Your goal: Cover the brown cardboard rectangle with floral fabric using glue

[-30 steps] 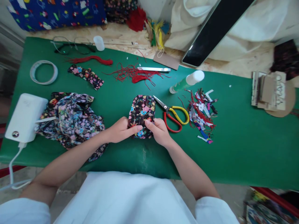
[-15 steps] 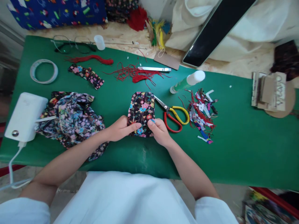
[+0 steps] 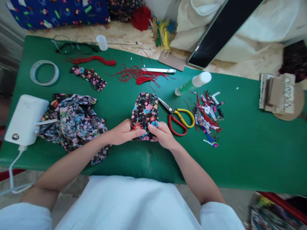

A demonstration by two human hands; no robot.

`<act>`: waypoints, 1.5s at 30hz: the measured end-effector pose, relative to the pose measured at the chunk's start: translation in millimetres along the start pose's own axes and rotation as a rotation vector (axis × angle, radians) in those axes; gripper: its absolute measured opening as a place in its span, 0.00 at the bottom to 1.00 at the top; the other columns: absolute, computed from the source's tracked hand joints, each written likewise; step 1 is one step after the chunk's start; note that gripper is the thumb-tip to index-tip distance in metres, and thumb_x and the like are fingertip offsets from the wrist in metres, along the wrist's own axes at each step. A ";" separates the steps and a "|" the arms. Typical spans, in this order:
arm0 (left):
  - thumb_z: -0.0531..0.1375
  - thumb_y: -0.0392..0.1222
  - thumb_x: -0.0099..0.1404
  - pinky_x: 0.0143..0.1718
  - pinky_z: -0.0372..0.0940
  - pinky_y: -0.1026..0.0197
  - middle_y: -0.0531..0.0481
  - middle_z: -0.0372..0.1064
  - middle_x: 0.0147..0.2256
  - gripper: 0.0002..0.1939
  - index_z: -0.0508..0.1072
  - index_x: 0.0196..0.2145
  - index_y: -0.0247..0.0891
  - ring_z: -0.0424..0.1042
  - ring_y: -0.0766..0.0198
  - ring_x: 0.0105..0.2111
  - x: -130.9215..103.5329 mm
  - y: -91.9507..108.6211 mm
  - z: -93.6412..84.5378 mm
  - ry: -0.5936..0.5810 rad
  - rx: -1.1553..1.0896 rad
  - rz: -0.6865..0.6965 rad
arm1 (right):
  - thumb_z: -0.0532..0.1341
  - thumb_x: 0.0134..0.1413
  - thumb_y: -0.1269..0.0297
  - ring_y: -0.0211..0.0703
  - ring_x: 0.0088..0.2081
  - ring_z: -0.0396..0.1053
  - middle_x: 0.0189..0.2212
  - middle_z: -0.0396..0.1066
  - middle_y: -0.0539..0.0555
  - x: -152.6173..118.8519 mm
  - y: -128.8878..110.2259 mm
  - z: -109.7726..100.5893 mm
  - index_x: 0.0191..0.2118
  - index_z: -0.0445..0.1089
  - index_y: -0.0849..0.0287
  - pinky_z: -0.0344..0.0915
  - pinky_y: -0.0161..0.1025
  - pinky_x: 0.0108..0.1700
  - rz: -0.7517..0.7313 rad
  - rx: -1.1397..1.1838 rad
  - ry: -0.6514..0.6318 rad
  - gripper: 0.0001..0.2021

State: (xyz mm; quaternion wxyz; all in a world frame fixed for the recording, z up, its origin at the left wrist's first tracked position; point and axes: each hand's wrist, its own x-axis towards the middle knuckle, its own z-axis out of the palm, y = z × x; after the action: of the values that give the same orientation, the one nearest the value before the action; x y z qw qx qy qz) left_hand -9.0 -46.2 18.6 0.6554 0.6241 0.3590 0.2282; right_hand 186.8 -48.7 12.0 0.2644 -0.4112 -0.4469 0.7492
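A small black floral fabric piece (image 3: 145,108) with rounded corners is held up between my two hands over the green table. My left hand (image 3: 123,131) grips its lower left side, thumb lying across the front. At the lower right edge, my right hand (image 3: 161,133) pinches it with the thumb on top; the fingers behind are mostly hidden. Just right of the fabric lie scissors (image 3: 176,116) with one red and one yellow handle, blades apart. Left of my left hand is a crumpled heap of floral cloth (image 3: 76,121).
A glue stick (image 3: 193,83), a pile of scraps (image 3: 208,115) and stacked cardboard pieces (image 3: 278,94) are to the right. Red threads (image 3: 136,75), tweezers (image 3: 159,70) and a floral strip (image 3: 88,77) lie behind. A tape roll (image 3: 44,72) and white power bank (image 3: 26,119) are at left.
My right thumb has slid a little left and down across the fabric's lower part. The fabric's top end now looks slightly narrower and more rounded. Both hands keep hold of it.
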 end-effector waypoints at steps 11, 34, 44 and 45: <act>0.58 0.50 0.69 0.50 0.66 0.60 0.48 0.75 0.40 0.15 0.75 0.41 0.36 0.72 0.60 0.43 1.0 0.6 1.9 0.030 -0.017 -0.009 | 0.64 0.55 0.47 0.29 0.16 0.56 0.13 0.58 0.45 -3.4 3.6 -5.1 0.20 0.61 0.60 0.53 0.30 0.17 -0.111 -0.054 -0.018 0.24; 0.62 0.59 0.63 0.38 0.69 0.62 0.50 0.73 0.30 0.21 0.74 0.33 0.35 0.72 0.62 0.34 3.0 -4.2 1.1 0.067 -0.224 -0.092 | 0.59 0.59 0.43 0.29 0.16 0.53 0.14 0.53 0.43 -1.3 2.3 -2.3 0.24 0.56 0.57 0.50 0.30 0.18 -0.089 -0.043 -0.056 0.24; 0.58 0.69 0.60 0.17 0.47 0.67 0.59 0.49 0.15 0.31 0.56 0.19 0.39 0.50 0.74 0.15 6.4 -10.9 8.5 0.318 -0.334 -0.182 | 0.56 0.60 0.41 0.29 0.16 0.52 0.11 0.56 0.46 -9.4 -20.3 -7.2 0.15 0.58 0.60 0.50 0.31 0.22 -0.176 -0.214 -0.082 0.31; 0.58 0.69 0.60 0.17 0.47 0.67 0.59 0.50 0.14 0.31 0.56 0.19 0.39 0.50 0.74 0.15 7.5 -11.3 8.0 0.328 -0.338 -0.177 | 0.58 0.60 0.43 0.29 0.17 0.53 0.12 0.57 0.47 -16.5 -28.4 -2.3 0.14 0.59 0.60 0.52 0.31 0.22 -0.185 -0.229 -0.145 0.30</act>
State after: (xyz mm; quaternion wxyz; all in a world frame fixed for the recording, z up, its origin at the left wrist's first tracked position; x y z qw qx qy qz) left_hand 0.2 -47.1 5.8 0.7009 0.4265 0.4706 0.3247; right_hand 198.2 -47.2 42.9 0.2509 -0.3404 -0.5833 0.6935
